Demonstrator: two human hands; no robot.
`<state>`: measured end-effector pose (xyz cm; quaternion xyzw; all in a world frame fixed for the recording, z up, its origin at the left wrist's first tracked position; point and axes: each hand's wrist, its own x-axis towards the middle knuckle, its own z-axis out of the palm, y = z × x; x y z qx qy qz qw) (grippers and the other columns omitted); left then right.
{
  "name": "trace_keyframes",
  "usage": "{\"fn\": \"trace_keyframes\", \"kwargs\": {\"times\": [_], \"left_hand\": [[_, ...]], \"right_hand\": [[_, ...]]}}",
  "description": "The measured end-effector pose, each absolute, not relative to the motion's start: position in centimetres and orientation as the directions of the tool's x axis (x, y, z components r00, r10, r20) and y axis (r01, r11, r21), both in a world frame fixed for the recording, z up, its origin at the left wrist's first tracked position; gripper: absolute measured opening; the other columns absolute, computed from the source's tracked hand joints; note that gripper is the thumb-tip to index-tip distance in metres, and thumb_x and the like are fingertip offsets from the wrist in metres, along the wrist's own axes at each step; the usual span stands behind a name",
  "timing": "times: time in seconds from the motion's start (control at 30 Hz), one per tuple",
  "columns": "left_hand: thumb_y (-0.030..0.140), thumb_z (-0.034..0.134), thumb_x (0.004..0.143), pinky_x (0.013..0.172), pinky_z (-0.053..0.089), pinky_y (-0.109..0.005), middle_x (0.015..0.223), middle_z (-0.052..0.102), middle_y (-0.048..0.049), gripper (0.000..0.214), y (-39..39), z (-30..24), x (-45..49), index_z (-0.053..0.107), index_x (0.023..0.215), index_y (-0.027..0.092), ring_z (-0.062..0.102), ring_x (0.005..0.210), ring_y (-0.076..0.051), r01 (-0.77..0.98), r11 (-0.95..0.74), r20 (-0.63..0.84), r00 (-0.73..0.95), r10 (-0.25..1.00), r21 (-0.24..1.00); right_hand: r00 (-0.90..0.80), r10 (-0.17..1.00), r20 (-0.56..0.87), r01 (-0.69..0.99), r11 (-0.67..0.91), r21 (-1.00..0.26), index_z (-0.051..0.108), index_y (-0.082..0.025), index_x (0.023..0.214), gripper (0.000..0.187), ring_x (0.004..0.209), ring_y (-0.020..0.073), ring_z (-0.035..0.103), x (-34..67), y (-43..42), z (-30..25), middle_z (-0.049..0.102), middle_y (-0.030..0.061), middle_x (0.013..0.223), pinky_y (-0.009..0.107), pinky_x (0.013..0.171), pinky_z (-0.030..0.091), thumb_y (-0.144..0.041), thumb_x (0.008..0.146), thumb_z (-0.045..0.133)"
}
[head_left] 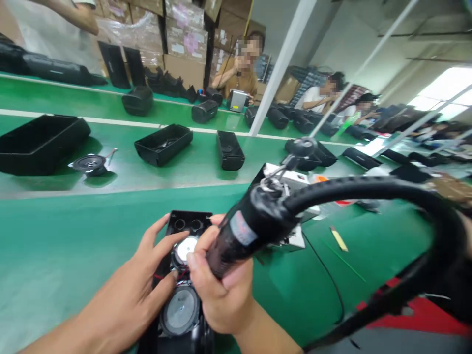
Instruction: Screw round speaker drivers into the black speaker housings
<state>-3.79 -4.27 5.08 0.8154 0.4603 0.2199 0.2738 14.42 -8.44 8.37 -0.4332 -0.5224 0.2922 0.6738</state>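
In the head view, my right hand (pixel 224 290) is wrapped around a black electric screwdriver (pixel 236 241) with a hanging loop and a thick cable at its top end. The tool tilts over a black speaker box (pixel 190 217) with an open back; its tip is hidden behind my hand. My left hand (pixel 138 280) grips the box from the left, fingers reaching onto a small round speaker driver (pixel 187 250) and thumb near red wires. A larger round driver (pixel 180 309) sits nearer me in the same box.
Black empty housings (pixel 164 145) and a loose speaker driver (pixel 89 163) lie on the bench beyond. A white device (pixel 295 179) stands behind the screwdriver. The black cable (pixel 368 187) arcs across the right. A yellow-handled tool (pixel 339 239) lies on the green mat. Several people work opposite.
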Motion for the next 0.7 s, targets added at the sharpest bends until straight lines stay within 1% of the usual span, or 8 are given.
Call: {"fn": "trace_keyframes", "kwargs": {"times": [0.07, 0.13, 0.23, 0.33, 0.4, 0.53, 0.6, 0.7], "left_hand": [[0.053, 0.044, 0.115, 0.097, 0.074, -0.047, 0.186, 0.026, 0.0006, 0.047, -4.0, 4.3, -4.1, 0.052, 0.162, 0.049, 0.055, 0.157, -0.042, 0.593, -0.375, 0.047, 0.492, 0.869, 0.713], [0.057, 0.041, 0.115, 0.108, 0.069, -0.052, 0.185, 0.025, 0.0014, 0.046, -4.0, 3.7, -4.2, 0.054, 0.159, 0.051, 0.047, 0.163, -0.042, 0.564, -0.321, 0.009, 0.485, 0.874, 0.761], [0.058, 0.031, 0.118, 0.129, 0.042, -0.072, 0.183, 0.028, 0.0031, 0.046, -4.7, 3.6, -3.8, 0.058, 0.154, 0.051, 0.038, 0.168, -0.040, 0.540, -0.264, 0.032, 0.400, 0.916, 0.799], [0.060, 0.032, 0.118, 0.133, 0.022, -0.081, 0.184, 0.025, 0.0025, 0.046, -5.3, 3.8, -3.1, 0.059, 0.153, 0.050, 0.034, 0.169, -0.043, 0.485, -0.237, 0.042, 0.379, 0.925, 0.842], [0.060, 0.033, 0.118, 0.132, 0.023, -0.082, 0.185, 0.024, 0.0030, 0.045, -5.4, 3.9, -2.7, 0.059, 0.152, 0.051, 0.031, 0.170, -0.045, 0.467, -0.236, 0.046, 0.383, 0.923, 0.852], [0.056, 0.031, 0.118, 0.125, 0.042, -0.081, 0.183, 0.028, -0.0022, 0.046, -4.8, 4.2, -2.0, 0.060, 0.153, 0.047, 0.044, 0.162, -0.047, 0.487, -0.276, 0.071, 0.397, 0.915, 0.829], [0.053, 0.032, 0.118, 0.120, 0.050, -0.080, 0.182, 0.028, -0.0048, 0.046, -4.5, 4.4, -1.7, 0.060, 0.153, 0.043, 0.049, 0.157, -0.049, 0.499, -0.298, 0.076, 0.417, 0.906, 0.813], [0.048, 0.033, 0.118, 0.119, 0.052, -0.079, 0.182, 0.025, -0.0042, 0.043, -4.4, 4.6, -1.6, 0.060, 0.151, 0.043, 0.042, 0.161, -0.049, 0.497, -0.300, 0.060, 0.441, 0.895, 0.814]], "right_hand": [[0.285, 0.839, 0.464, 0.043, 0.472, -0.880, 0.062, -0.025, 0.094, 0.014, 0.059, 0.0124, 0.063, 14.5, -8.4, 8.8, 0.064, -0.0038, 0.075, 0.025, 0.055, 0.057, -0.015, 0.089, 0.071], [0.348, 0.801, 0.487, -0.007, 0.521, -0.853, 0.062, -0.027, 0.116, 0.024, 0.053, 0.0107, 0.056, 15.1, -8.8, 9.5, 0.058, -0.0075, 0.073, 0.025, 0.052, 0.053, -0.016, 0.095, 0.067], [0.584, 0.612, 0.534, -0.049, 0.683, -0.729, 0.046, -0.037, 0.145, 0.048, 0.049, 0.0101, 0.050, 17.8, -9.5, 11.4, 0.053, -0.0117, 0.072, 0.024, 0.050, 0.049, -0.017, 0.104, 0.059], [0.728, 0.328, 0.602, 0.220, 0.720, -0.658, 0.059, -0.027, 0.126, 0.029, 0.047, 0.0085, 0.045, 22.2, -9.8, 13.5, 0.050, -0.0108, 0.069, 0.025, 0.049, 0.048, -0.015, 0.100, 0.063], [0.697, 0.219, 0.683, 0.423, 0.643, -0.638, 0.056, -0.027, 0.128, 0.037, 0.048, 0.0105, 0.047, 25.0, -9.6, 14.0, 0.053, -0.0118, 0.068, 0.028, 0.051, 0.050, -0.010, 0.096, 0.065], [0.611, 0.277, 0.742, 0.542, 0.537, -0.647, 0.046, -0.027, 0.142, 0.055, 0.048, 0.0128, 0.053, 27.9, -9.1, 13.0, 0.060, -0.0144, 0.068, 0.031, 0.054, 0.054, -0.010, 0.095, 0.070], [0.613, 0.363, 0.702, 0.505, 0.503, -0.701, 0.051, -0.024, 0.136, 0.047, 0.047, 0.0126, 0.054, 27.7, -9.2, 12.5, 0.061, -0.0129, 0.067, 0.031, 0.053, 0.054, -0.014, 0.096, 0.074], [0.605, 0.490, 0.628, 0.446, 0.445, -0.777, 0.059, -0.023, 0.122, 0.039, 0.048, 0.0134, 0.057, 26.2, -9.7, 11.9, 0.061, -0.0093, 0.069, 0.031, 0.049, 0.051, -0.027, 0.093, 0.084]]}}
